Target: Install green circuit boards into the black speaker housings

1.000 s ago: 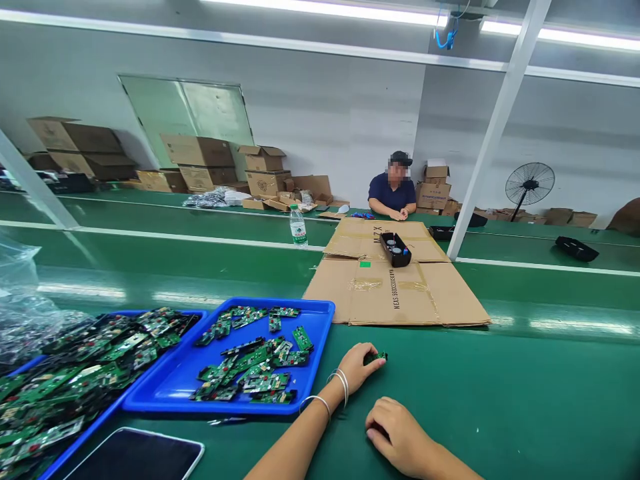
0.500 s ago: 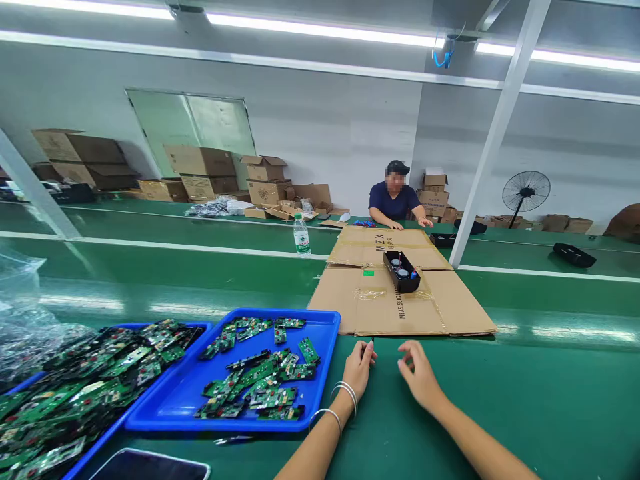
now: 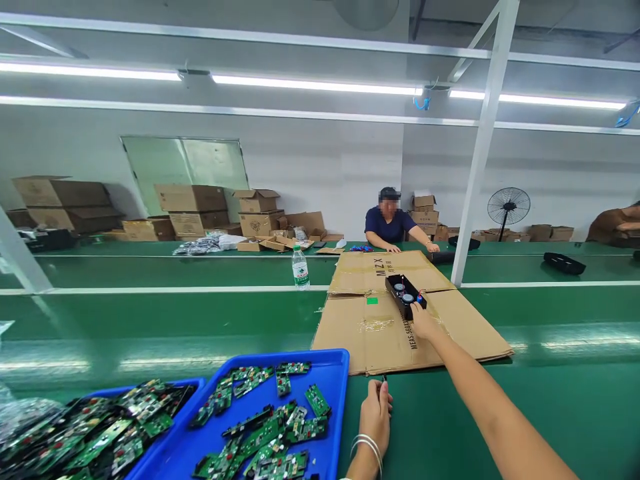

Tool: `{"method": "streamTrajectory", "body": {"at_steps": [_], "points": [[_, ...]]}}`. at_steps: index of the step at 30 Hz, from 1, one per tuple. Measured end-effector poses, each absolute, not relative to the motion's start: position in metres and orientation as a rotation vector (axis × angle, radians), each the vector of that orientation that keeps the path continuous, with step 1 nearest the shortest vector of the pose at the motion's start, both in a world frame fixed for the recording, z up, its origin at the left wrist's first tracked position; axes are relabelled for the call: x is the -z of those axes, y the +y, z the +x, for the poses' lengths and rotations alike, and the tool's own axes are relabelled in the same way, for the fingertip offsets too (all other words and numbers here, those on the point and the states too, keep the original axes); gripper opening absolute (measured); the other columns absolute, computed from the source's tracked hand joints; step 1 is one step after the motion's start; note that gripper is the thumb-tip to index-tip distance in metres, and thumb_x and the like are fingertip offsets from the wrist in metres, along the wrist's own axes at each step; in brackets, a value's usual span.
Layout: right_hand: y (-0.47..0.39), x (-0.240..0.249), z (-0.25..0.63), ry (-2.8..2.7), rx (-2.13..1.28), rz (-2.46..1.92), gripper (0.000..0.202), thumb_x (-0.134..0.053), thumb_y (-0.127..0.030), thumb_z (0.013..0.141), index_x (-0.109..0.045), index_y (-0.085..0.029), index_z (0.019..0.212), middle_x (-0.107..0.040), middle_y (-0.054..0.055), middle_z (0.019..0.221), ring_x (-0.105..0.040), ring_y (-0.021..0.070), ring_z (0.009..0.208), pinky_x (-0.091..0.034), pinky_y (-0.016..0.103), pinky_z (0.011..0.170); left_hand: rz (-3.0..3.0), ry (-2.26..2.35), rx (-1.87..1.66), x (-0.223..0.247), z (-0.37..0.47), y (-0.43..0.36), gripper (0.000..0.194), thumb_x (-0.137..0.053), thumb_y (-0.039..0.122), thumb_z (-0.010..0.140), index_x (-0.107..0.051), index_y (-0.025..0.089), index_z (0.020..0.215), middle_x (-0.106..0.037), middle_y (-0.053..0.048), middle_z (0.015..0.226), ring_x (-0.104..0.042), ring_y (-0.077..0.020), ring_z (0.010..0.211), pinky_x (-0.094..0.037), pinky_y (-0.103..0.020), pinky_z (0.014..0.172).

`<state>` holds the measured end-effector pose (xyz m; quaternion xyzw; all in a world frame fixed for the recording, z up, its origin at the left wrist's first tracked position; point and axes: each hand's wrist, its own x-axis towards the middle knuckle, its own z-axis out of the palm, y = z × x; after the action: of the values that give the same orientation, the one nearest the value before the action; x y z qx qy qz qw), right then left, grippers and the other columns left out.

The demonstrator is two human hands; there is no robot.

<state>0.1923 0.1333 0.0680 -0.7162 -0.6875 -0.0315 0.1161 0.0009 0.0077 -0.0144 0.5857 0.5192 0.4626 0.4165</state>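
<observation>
Right hand at the black speaker housing, left hand parked by the tray

Head view: the right hand (image 3: pixel 424 322) is stretched far forward onto the flattened brown cardboard sheet (image 3: pixel 465 333), its fingertips touching the near end of the black oblong plastic housing with two round speaker openings (image 3: pixel 405 296) — whether the fingers have closed round it I cannot tell, as the back of the hand hides them. The left hand (image 3: pixel 376 415) rests on the green belt surface (image 3: pixel 525 413) just beside the blue plastic tray of green circuit boards (image 3: pixel 334 427), fingers pressed together on something small and dark at its tip. The step in hand looks like fetching the housing — the next move calls for a firm grasp on its near end before drawing it back across the cardboard
</observation>
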Motion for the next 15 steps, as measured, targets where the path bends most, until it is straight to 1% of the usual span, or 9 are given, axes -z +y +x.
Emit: {"method": "streamTrajectory", "body": {"at_steps": [2, 4, 7, 9, 10, 12, 13, 14, 15], "points": [[0.127, -0.075, 0.185, -2.041, 0.13, -2.118, 0.036, -0.053, -0.031, 0.087, -0.048, -0.014, 0.119, -0.048, 0.01, 0.123, -0.05, 0.0228, 0.107, -0.043, 0.044, 0.089, 1.437, 1.301, -1.178, 0.015, 0.001, 0.009, 0.052, -0.026, 0.071, 0.076, -0.042, 0.022, 0.074, -0.058, -0.004, 0.061, -0.055, -0.0172, 0.054, -0.044, -0.029, 0.047], [0.114, -0.081, 0.176, -2.079, 0.154, -2.128, 0.031, -0.052, -0.032, 0.088, -0.052, -0.014, 0.113, -0.052, 0.008, 0.115, -0.051, 0.0216, 0.105, -0.043, 0.043, 0.088, 1.39, 1.3, -1.207, 0.016, 0.001, 0.011, 0.053, -0.026, 0.072, 0.074, -0.043, 0.021, 0.074, -0.058, -0.004, 0.061, -0.055, -0.0173, 0.053, -0.044, -0.029, 0.046], [0.077, -0.087, 0.158, -2.175, 0.136, -2.111, 0.025, -0.048, -0.025, 0.09, -0.056, -0.007, 0.106, -0.058, 0.016, 0.106, -0.055, 0.0246, 0.1, -0.044, 0.04, 0.084, 1.309, 1.293, -1.274, 0.016, 0.0, 0.013, 0.054, -0.028, 0.073, 0.074, -0.044, 0.02, 0.076, -0.06, -0.005, 0.067, -0.058, -0.0184, 0.057, -0.046, -0.03, 0.048], [0.044, -0.09, 0.147, -2.283, 0.068, -2.061, 0.024, -0.045, -0.02, 0.089, -0.061, -0.004, 0.096, -0.062, 0.021, 0.094, -0.059, 0.0277, 0.091, -0.045, 0.037, 0.077, 1.256, 1.279, -1.325, 0.014, -0.002, 0.015, 0.056, -0.031, 0.073, 0.073, -0.046, 0.019, 0.077, -0.062, -0.008, 0.074, -0.061, -0.0203, 0.065, -0.05, -0.032, 0.054], [0.027, -0.093, 0.145, -2.353, 0.019, -2.014, 0.025, -0.044, -0.02, 0.089, -0.063, -0.004, 0.091, -0.063, 0.021, 0.088, -0.06, 0.028, 0.087, -0.046, 0.036, 0.074, 1.233, 1.264, -1.347, 0.014, -0.002, 0.015, 0.056, -0.032, 0.073, 0.072, -0.047, 0.019, 0.078, -0.063, -0.009, 0.077, -0.063, -0.0213, 0.07, -0.051, -0.033, 0.058], [-0.004, -0.099, 0.146, -2.507, -0.106, -1.863, 0.025, -0.044, -0.021, 0.088, -0.065, -0.009, 0.086, -0.065, 0.016, 0.082, -0.062, 0.0243, 0.08, -0.046, 0.03, 0.069, 1.196, 1.225, -1.375, 0.012, -0.004, 0.016, 0.058, -0.035, 0.074, 0.07, -0.048, 0.018, 0.078, -0.064, -0.012, 0.083, -0.064, -0.0229, 0.077, -0.053, -0.035, 0.065], [-0.016, -0.104, 0.151, -2.575, -0.177, -1.774, 0.022, -0.045, -0.02, 0.087, -0.066, -0.012, 0.087, -0.066, 0.011, 0.082, -0.062, 0.0209, 0.079, -0.045, 0.026, 0.068, 1.181, 1.205, -1.379, 0.012, -0.004, 0.016, 0.059, -0.035, 0.075, 0.07, -0.048, 0.018, 0.078, -0.064, -0.013, 0.085, -0.065, -0.0232, 0.078, -0.053, -0.036, 0.066], [-0.026, -0.107, 0.159, -2.618, -0.234, -1.685, 0.02, -0.046, -0.016, 0.086, -0.065, -0.016, 0.091, -0.067, 0.007, 0.085, -0.062, 0.0176, 0.08, -0.045, 0.023, 0.068, 1.168, 1.188, -1.379, 0.011, -0.004, 0.016, 0.059, -0.035, 0.075, 0.069, -0.048, 0.018, 0.078, -0.065, -0.013, 0.086, -0.065, -0.0232, 0.077, -0.053, -0.036, 0.066], [-0.033, -0.11, 0.17, -2.629, -0.262, -1.608, 0.024, -0.046, -0.01, 0.083, -0.065, -0.019, 0.095, -0.067, 0.004, 0.089, -0.061, 0.0152, 0.083, -0.044, 0.021, 0.07, 1.155, 1.176, -1.377, 0.011, -0.004, 0.016, 0.059, -0.036, 0.075, 0.069, -0.048, 0.018, 0.078, -0.065, -0.013, 0.085, -0.066, -0.023, 0.075, -0.054, -0.036, 0.064]]}}
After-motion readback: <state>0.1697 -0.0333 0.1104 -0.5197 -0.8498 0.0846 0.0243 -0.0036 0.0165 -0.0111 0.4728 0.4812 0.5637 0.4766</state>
